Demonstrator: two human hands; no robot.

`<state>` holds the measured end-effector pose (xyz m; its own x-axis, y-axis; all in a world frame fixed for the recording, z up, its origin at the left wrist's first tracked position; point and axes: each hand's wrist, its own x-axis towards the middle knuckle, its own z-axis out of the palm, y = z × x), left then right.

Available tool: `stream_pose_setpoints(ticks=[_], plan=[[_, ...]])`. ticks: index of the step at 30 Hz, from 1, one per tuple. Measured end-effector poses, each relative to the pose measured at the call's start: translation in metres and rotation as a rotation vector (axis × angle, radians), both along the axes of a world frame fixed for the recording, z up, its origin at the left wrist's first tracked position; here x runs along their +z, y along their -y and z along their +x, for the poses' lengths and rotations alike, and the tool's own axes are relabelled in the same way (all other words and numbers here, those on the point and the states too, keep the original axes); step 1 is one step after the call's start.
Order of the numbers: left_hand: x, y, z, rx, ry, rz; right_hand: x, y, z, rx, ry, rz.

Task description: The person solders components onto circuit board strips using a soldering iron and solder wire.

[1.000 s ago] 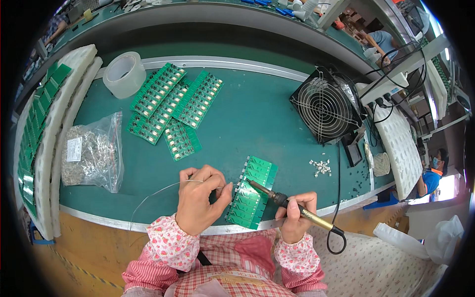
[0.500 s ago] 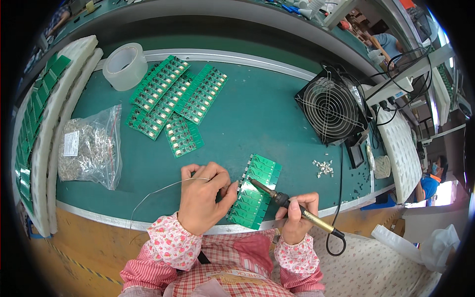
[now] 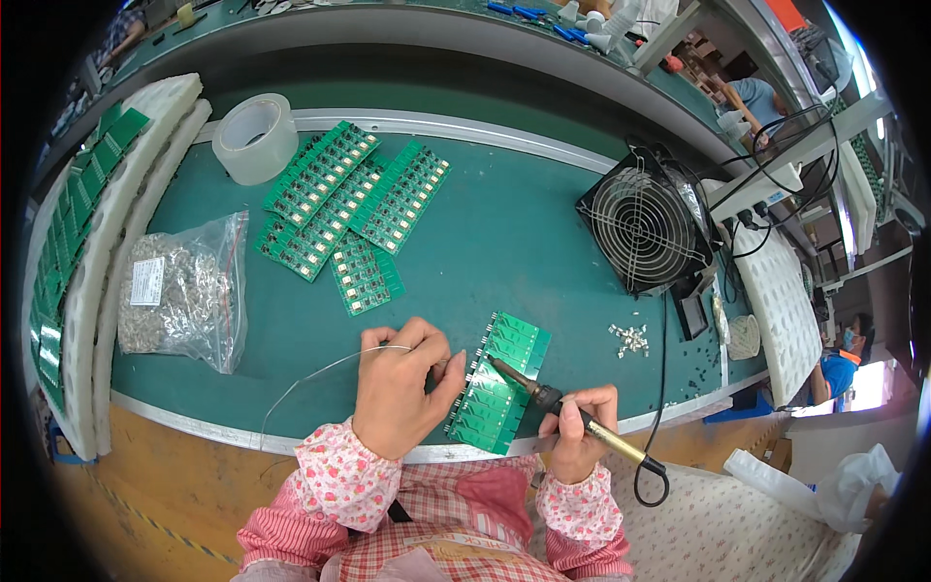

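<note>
A green circuit board panel (image 3: 499, 388) lies at the near edge of the bench, with a row of small parts along its left edge. In my right hand (image 3: 580, 432) is a soldering iron (image 3: 593, 427), its tip at the board's upper middle. My left hand (image 3: 407, 388) is closed on a thin solder wire (image 3: 315, 371), its fingertips beside the board's left edge. The wire trails left and down over the bench edge. Whether its end touches the board is too small to tell.
Stacked circuit boards (image 3: 335, 204) lie at the back left, near a roll of clear tape (image 3: 255, 139) and a bag of small metal parts (image 3: 184, 291). Foam trays (image 3: 145, 223) stand far left. Right are a fan (image 3: 642, 221), loose small parts (image 3: 630, 339) and the iron's cord (image 3: 663, 378).
The view has shifted slightly, so the bench things sit a little lower. Both hands keep their grips, and the iron's tip stays over the board.
</note>
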<state>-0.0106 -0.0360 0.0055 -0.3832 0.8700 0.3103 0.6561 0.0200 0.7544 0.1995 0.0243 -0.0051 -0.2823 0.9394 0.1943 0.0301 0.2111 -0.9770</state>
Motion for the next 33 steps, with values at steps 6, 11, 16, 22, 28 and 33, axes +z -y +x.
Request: stream_pose_setpoints(ticks=[6, 11, 16, 22, 28, 33], plan=[[-0.0020, -0.0031, -0.0002, -0.018, 0.036, 0.006, 0.0006, 0.0009, -0.0023, -0.078, -0.089, -0.019], [-0.0007, -0.0027, 0.0001, -0.035, 0.036, -0.006, 0.0050, 0.0001, -0.0044, -0.047, -0.069, -0.054], [-0.0021, -0.0048, 0.0020, -0.026, -0.014, 0.005, 0.0047, -0.0009, -0.0044, -0.020, -0.053, -0.053], [-0.0014, -0.0043, 0.0027, -0.020, -0.039, 0.013, 0.0037, -0.0010, -0.0056, -0.026, 0.013, -0.047], [-0.0030, -0.0055, 0.0032, -0.041, -0.051, 0.026, 0.0049, -0.0019, -0.0042, 0.000, -0.038, -0.046], [-0.0015, -0.0039, 0.0031, -0.041, -0.033, 0.019, 0.0034, -0.0023, -0.0042, 0.008, -0.023, -0.026]])
